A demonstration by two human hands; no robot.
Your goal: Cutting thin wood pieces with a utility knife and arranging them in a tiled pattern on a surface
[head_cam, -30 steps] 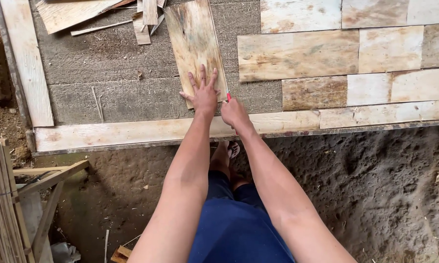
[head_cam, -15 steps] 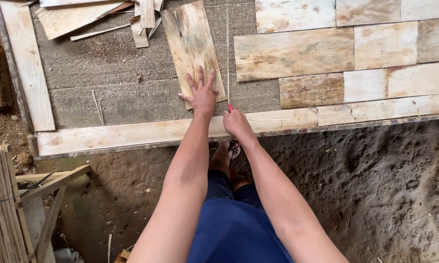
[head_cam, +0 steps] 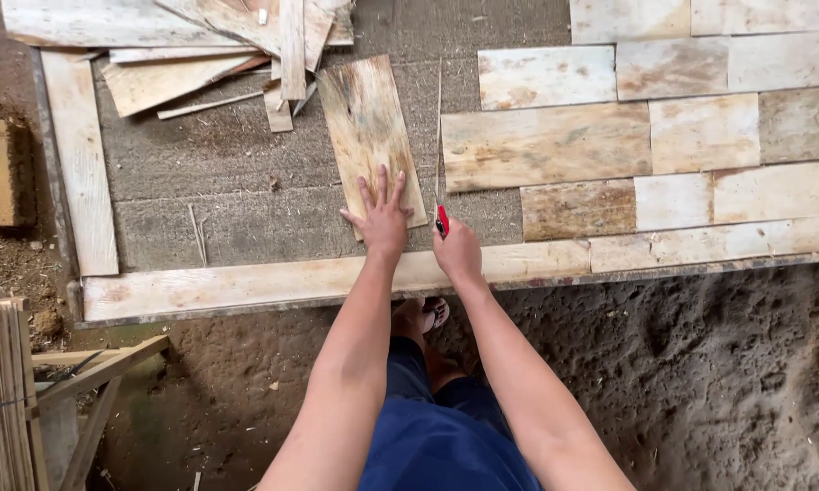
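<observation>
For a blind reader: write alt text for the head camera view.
Seen from above, a person's left hand presses a wooden board flat on a grey surface while the right hand grips a red-handled saw along its right edge. Fitted wooden tiles lie right, offcuts top left.

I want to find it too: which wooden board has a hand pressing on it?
The loose slanted board under the left hand; the other boards lie untouched.

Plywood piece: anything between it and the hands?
Nothing visible. The left hand lies flat on the plywood piece at its near end. The right hand holds a red-handled saw whose thin blade runs along the piece's right edge; whether the blade touches the wood cannot be told.
</observation>
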